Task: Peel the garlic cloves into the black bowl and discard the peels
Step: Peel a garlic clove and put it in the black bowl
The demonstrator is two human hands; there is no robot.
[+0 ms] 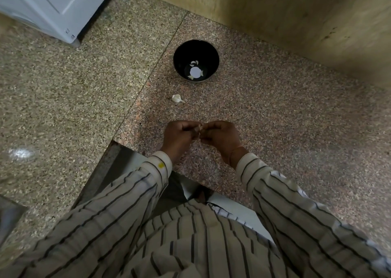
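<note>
Several peeled cloves [193, 62] already lie in the black bowl [182, 51] on the bench [275, 116]; left hand [179, 134] and right hand [220, 137] pinch what appears to be another clove [198, 128] between curled fingers, while a garlic piece [177, 99] waits unpeeled nearby

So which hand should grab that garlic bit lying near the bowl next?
Probably the left hand: the loose garlic piece lies straight ahead of it, before the black bowl. The right hand sits farther aside. Both hands are pinching a clove.
</note>
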